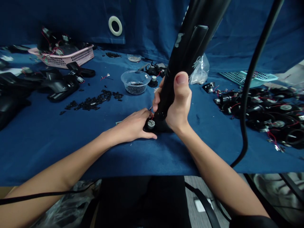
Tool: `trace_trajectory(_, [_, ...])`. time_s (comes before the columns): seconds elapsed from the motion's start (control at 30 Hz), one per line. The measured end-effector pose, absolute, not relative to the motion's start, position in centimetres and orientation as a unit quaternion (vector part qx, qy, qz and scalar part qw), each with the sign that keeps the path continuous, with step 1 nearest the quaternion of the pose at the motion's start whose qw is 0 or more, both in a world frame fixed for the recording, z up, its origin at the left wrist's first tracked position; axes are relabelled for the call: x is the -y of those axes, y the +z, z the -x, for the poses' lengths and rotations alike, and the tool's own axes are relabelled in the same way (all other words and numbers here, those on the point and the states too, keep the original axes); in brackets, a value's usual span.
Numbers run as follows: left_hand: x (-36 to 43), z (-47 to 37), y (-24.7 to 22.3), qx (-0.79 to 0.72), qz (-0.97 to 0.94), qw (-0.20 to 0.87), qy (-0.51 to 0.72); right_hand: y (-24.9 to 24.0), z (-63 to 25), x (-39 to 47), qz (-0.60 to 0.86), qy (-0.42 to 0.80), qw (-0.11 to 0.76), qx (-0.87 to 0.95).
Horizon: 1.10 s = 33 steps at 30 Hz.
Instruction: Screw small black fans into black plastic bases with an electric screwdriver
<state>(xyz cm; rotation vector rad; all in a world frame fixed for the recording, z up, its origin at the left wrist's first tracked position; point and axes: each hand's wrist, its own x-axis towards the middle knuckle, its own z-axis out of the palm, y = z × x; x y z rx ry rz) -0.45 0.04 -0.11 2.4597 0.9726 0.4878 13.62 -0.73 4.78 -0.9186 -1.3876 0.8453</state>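
Observation:
My right hand (179,104) is wrapped round a long black tool (187,47), tilted up to the right, its lower end down on a black plastic part (163,126). My left hand (134,126) grips the left end of that part at the table's middle, thumb stretched along its near edge. Beside the fingers, a round silver motor-like piece (151,123) with a red wire sits on the part. The tool's tip is hidden behind its body and my right hand.
Behind stands a clear bowl (135,83) of tiny screws. Small black pieces (91,102) and black housings (59,85) lie left, near a pink basket (64,60). Wired black parts (273,110) and a teal basket (251,79) are right. A black cable (247,82) hangs at the right.

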Motion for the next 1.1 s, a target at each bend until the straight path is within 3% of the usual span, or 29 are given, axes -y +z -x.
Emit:
trace_trajectory(0.23, [-0.06,0.36,-0.04,-0.363,-0.888,0.223,0.172,4.69,-13.51,0.74,0.329,0.412,0.63,0.57])
trace_trajectory(1.1, [-0.02,0.42,-0.23,-0.361,-0.886,0.229,0.181,4.35,-13.76,0.57,0.345,0.401,0.617,0.583])
